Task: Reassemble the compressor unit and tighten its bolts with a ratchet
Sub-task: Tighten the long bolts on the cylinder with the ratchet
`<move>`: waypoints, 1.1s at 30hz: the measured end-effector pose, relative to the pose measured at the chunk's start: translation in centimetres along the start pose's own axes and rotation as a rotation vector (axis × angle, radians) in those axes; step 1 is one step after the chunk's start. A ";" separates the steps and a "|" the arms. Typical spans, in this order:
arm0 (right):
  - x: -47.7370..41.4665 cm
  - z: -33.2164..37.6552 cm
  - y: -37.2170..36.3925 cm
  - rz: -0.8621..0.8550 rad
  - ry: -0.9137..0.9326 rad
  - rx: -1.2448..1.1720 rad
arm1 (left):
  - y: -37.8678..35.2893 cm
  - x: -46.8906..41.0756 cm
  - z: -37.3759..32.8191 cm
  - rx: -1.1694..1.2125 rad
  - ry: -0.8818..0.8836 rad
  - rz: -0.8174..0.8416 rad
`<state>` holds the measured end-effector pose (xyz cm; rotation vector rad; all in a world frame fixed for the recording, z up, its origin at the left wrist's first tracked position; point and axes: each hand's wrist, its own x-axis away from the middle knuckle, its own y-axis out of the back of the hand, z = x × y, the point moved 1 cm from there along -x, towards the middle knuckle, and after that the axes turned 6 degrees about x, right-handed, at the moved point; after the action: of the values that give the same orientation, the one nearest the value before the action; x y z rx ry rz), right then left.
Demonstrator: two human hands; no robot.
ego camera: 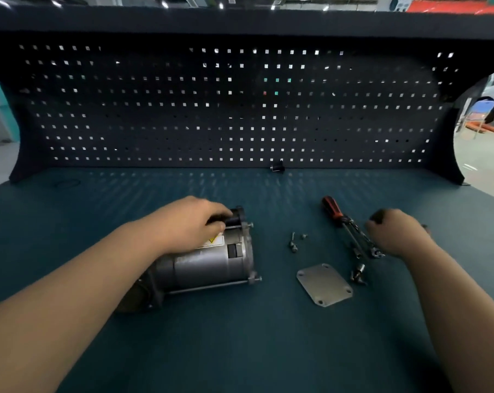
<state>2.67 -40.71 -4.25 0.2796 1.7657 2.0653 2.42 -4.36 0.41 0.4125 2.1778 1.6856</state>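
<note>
Compressor unit (208,265) lies on its side, long axis running left to right, flanged end facing the cover plate (324,284). Left hand (191,219) grips a dark fitting on the unit's far upper side. Loose bolts (293,242) lie right of the flange. Farther right, the right hand (396,234), nearer the plate, curls over the tool shafts (359,245); whether it holds one cannot be told.

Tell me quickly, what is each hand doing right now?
Left hand: grips the compressor unit at its black top part.
Right hand: curled above the tools; whether it holds something cannot be told.
</note>
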 end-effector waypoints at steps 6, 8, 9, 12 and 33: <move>-0.4 -4.5 -1.5 0.171 0.066 0.036 | -5.8 4.3 -2.8 -0.253 0.120 -0.138; 0.0 -4.5 -1.9 0.184 0.120 -0.014 | -5.7 4.4 -2.4 -0.274 -0.014 -0.305; 0.2 -4.5 -2.0 0.189 0.146 -0.019 | -5.7 4.4 -2.0 -0.274 -0.078 -0.384; 0.2 -5.0 -2.7 0.170 0.164 -0.010 | -5.4 3.9 -0.7 -0.236 -0.119 -0.378; 10.8 7.8 -0.5 -0.608 1.071 -0.517 | -6.8 4.8 -6.5 0.178 -0.396 -0.109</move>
<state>-3.79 -29.06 -4.49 -1.5450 1.3441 2.1709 -4.86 -9.55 -5.20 0.6053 2.0166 1.2337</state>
